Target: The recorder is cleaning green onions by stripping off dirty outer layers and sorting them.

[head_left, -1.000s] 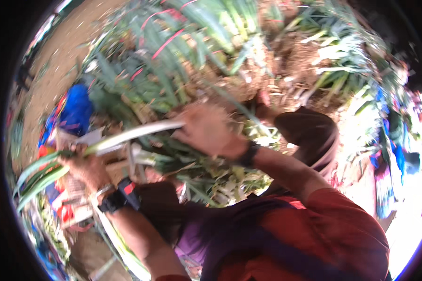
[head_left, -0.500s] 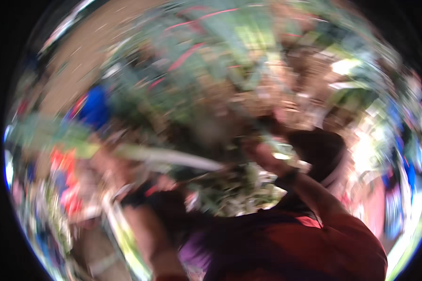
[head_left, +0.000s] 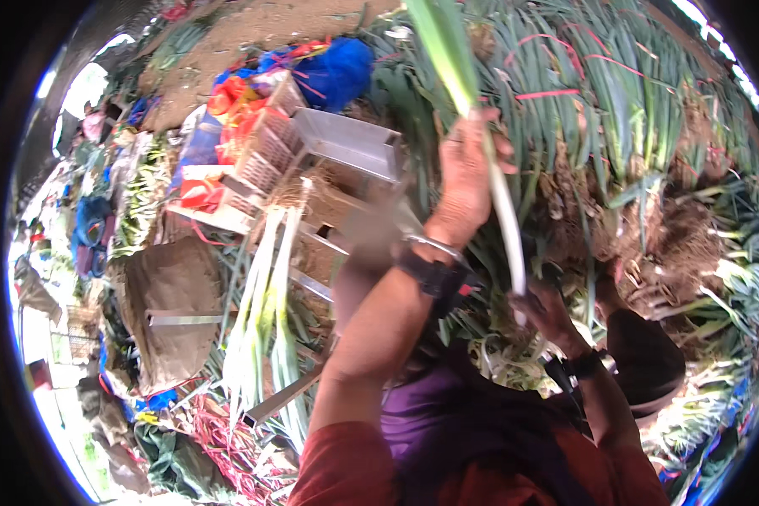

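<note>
My left hand [head_left: 465, 173] is closed around a leek [head_left: 503, 215], near where its white shaft turns green. The leek stands nearly upright in view, its leaves running out past the top edge. Lower down, my right hand [head_left: 550, 319] has its fingers closed at the white root end of the same leek. Behind both hands lie bundles of leeks [head_left: 624, 126] with red ties, green tops away from me and brown roots nearer. To the left, a few cleaned leeks [head_left: 266, 312] with long white shafts rest by a metal frame.
At the upper left, crates [head_left: 266, 148] hold orange-red netting, with blue netting [head_left: 337, 76] beside them. A metal tray [head_left: 346, 143] sits next to the crates. Brown sacking [head_left: 173, 312] and a heap of red ties [head_left: 236, 451] lie at the left. Loose leaf trimmings surround my knees.
The earlier frame is badly blurred. My left hand has moved rightward and up, and the leek has swung from lying sideways at the left to nearly upright between both hands.
</note>
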The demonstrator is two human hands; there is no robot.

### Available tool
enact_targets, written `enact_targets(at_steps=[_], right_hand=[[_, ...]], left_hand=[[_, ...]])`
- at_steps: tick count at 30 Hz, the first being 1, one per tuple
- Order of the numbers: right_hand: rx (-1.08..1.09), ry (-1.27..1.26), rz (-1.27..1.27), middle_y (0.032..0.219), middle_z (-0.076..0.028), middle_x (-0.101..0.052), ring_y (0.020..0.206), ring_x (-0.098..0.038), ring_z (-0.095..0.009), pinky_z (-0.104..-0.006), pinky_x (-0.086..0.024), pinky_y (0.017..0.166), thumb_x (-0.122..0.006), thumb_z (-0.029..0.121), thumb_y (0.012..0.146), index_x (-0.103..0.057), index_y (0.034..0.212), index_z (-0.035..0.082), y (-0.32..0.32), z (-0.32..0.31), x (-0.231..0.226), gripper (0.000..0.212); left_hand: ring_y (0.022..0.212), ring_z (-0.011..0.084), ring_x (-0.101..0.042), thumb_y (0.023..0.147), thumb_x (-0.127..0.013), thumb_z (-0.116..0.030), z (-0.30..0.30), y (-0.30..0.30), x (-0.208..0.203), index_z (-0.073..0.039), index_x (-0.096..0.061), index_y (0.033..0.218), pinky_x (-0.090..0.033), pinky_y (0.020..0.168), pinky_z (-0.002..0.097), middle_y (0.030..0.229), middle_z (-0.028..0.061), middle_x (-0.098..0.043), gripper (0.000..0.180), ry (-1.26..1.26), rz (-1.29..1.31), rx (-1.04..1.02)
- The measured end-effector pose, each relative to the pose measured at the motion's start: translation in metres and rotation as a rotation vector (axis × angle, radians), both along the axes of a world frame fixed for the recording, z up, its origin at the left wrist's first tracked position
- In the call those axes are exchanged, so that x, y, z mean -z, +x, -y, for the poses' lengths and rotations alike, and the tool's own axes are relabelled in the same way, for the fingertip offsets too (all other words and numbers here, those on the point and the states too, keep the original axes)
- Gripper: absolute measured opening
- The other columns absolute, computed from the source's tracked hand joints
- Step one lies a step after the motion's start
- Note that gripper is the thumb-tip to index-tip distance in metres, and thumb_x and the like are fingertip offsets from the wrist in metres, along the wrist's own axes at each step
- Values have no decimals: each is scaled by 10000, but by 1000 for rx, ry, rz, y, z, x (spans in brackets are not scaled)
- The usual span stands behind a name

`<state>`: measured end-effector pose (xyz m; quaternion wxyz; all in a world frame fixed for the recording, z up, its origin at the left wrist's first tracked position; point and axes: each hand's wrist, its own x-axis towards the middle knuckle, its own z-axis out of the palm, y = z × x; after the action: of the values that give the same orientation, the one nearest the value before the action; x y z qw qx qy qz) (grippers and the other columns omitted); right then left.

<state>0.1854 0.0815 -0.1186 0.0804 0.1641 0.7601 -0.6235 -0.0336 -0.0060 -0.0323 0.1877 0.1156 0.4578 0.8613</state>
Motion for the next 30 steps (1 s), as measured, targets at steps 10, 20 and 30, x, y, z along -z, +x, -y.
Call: enact_targets(at_steps=[10,20,30], right_hand=[[-381,378,-331,782,-155,-645,691,-648,-280,-374,-502,628,-629,184,849,-611,1047,30,-6,33,44,252],[-51,734,-177,857,-187,-609,811,-587,-379,-447,-471,717,-573,264,829,-602,958,35,-15,-23,123,265],[-657,-203,85,743,-59,-597,691,-585,-215,-378,-473,680,-547,224,850,-581,907,34,75,25,249,201]], left_hand=[[494,69,-408,941,-446,-471,134,-59,-23,-52,-545,1073,-346,445,225,598,-38,-435,451,2,-171,-683],[985,302,-601,955,-468,-276,379,-18,66,87,-462,1130,-535,878,370,1108,242,-573,403,-449,-298,-1114],[995,255,-566,924,-514,-362,331,141,108,24,-537,1191,-486,805,362,1114,169,-565,470,-1160,-326,-458]])
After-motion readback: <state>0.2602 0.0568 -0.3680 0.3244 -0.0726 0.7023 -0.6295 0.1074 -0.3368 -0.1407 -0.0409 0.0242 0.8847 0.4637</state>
